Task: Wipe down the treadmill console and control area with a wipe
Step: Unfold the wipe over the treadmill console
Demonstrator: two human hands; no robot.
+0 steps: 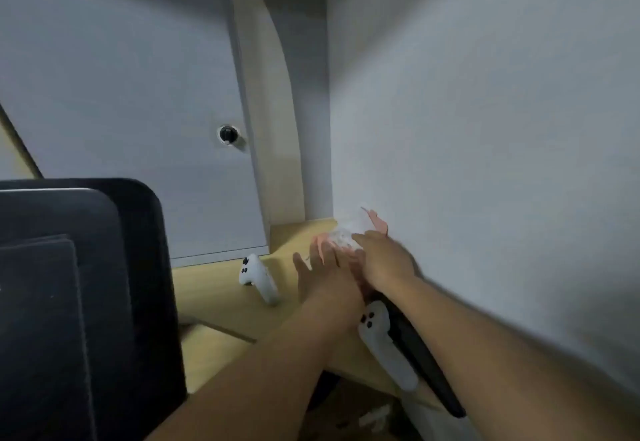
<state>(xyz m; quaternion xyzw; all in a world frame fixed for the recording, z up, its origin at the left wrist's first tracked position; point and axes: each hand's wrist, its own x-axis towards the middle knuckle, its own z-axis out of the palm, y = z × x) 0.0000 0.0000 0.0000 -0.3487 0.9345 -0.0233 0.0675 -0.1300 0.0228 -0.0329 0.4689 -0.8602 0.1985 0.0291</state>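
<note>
A pink and clear wipe packet (337,237) lies on the wooden desk (221,298), in the corner against the white wall. Its pink flap (379,223) stands up behind my right hand. My left hand (327,269) rests on the near side of the packet with its fingers straight and spread. My right hand (384,260) lies over the top of the packet, fingertips at its opening. Motion blur hides whether those fingers pinch anything. No treadmill console is in view.
Two white handheld controllers lie on the desk, one (258,278) left of my hands and one (384,347) under my right forearm beside a flat black device (429,371). A black chair back (76,302) fills the lower left. A cabinet door with a knob (228,134) stands behind.
</note>
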